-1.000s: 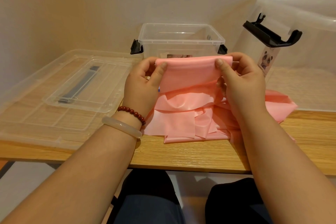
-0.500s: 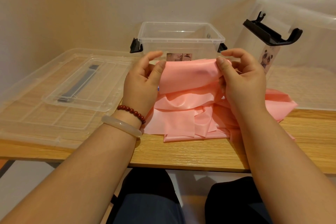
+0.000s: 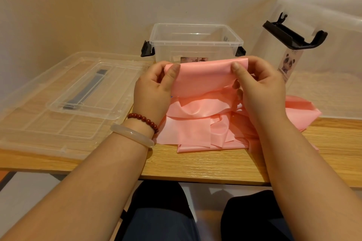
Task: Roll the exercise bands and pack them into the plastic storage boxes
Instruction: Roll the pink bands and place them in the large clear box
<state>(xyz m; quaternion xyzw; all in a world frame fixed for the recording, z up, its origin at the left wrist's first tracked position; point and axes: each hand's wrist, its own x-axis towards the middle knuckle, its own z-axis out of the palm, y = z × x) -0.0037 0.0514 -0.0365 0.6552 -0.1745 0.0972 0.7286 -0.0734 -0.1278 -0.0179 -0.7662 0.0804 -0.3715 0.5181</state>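
**Rolling the pink band from its top edge**

The left hand and right hand are raised just in front of the small clear box. Each pinches one end of the band's upper edge between thumb and curled fingers. They sit at opposite sides of the strip, I'd guess to hold that edge taut and square so the roll starts even. The rest of the band trails down into a loose, crumpled heap on the wooden table. The small box stands open behind, looking empty and within easy reach for the finished roll. A small lid lies on a larger lid to the left, out of the way. A larger clear box stands at the right.
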